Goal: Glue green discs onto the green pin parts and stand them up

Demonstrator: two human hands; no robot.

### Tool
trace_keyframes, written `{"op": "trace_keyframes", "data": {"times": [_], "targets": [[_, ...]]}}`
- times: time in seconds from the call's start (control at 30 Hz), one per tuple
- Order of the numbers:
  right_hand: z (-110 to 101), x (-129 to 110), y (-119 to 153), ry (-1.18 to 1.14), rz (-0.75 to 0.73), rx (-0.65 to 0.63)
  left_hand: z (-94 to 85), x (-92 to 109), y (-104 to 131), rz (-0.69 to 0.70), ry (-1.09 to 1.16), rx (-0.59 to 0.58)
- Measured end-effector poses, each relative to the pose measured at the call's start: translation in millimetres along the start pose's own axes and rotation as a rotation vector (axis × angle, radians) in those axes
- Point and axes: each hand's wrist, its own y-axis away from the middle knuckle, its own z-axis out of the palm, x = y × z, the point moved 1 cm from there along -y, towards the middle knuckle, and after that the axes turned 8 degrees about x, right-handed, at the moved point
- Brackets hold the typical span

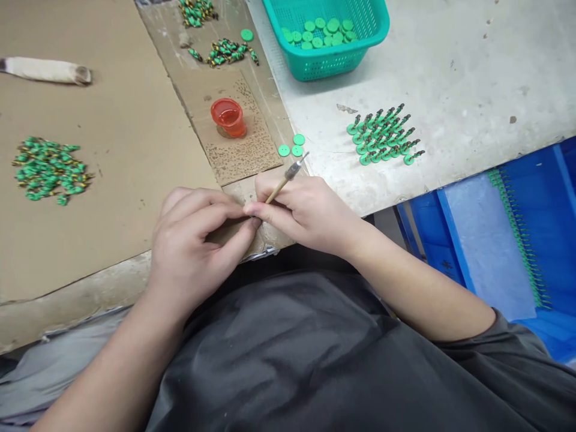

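My right hand (310,210) is closed around a thin wooden-handled tool (281,187). Its grey collar and fine pointed end stick up past my fingers, away from me. My left hand (198,234) meets it at the table's front edge, thumb and forefinger pinched together. Whatever those fingertips hold is small and hidden between the two hands. Just beyond my right hand lie three green button-like discs (297,150). Farther off, a small red cup (228,117) with liquid in it stands on a speckled cardboard piece (243,157).
Small green, yellow and dark figures lie in a pile (51,169) at left and in smaller heaps (225,53) at the back. A teal basket (310,71) holds green discs. Rows of figures on discs (384,135) stand at right. A whitish roll (47,70) and blue bins (450,240) flank the workspace.
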Motion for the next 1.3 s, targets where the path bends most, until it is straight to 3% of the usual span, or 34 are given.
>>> {"op": "trace_keyframes", "data": {"times": [0.33,0.43,0.57,0.63,0.87,1.07,1.3], "targets": [[6.2,-4.5,3.2,0.029,-0.058,-0.026,0.9,0.8,-3.6,-0.018,0.012,-0.007],[3.3,-4.8,5.5,0.004,0.019,0.115,-1.6,4.8,-1.9,-0.060,-0.038,-0.017],[-9.2,-8.7,16.3,-0.082,0.268,0.397,-10.8,11.8,1.6,-0.128,-0.046,-0.064],[-13.3,-10.0,23.6,-0.131,0.361,0.439,-15.2,14.3,2.2,-0.159,-0.022,-0.076],[-12.1,-10.1,31.9,-0.155,0.441,0.425,-12.2,18.5,-8.1,-0.248,0.069,-0.006],[-12.8,-13.5,33.3,-0.105,0.457,0.397,-35.4,31.6,-33.2,-0.663,0.423,-0.021],[-12.4,-15.8,33.1,-0.059,0.413,0.389,-65.3,54.8,-59.2,-0.648,0.677,-0.074]]}}
